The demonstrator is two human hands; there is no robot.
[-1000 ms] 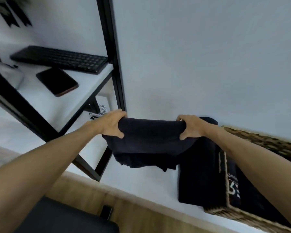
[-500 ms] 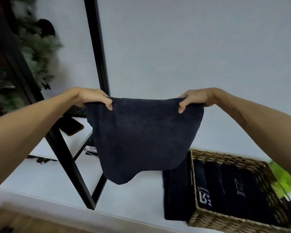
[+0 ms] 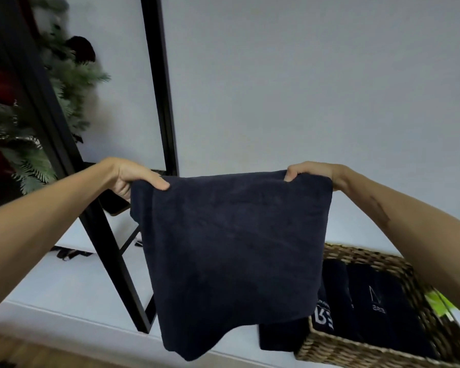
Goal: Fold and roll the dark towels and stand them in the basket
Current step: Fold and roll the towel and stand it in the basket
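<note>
A dark navy towel [image 3: 229, 251] hangs spread out in the air in front of me. My left hand [image 3: 133, 176] pinches its upper left corner and my right hand [image 3: 311, 172] pinches its upper right corner. Below on the right stands a woven wicker basket [image 3: 335, 349] holding several dark rolled towels [image 3: 369, 301], some with white lettering. More dark towel cloth [image 3: 279, 338] lies on the white surface just left of the basket, partly hidden behind the hanging towel.
A black metal shelf frame [image 3: 160, 83] rises on the left over a white surface [image 3: 72, 285]. Green fir branches [image 3: 64, 75] fill the far left. A bright green object [image 3: 438, 304] sits past the basket's right side. Wooden floor [image 3: 24, 351] shows at the bottom left.
Both hands have lifted the towel from a bunched state low over the surface up into the air, where it now hangs open. My view has tilted upward and closer.
</note>
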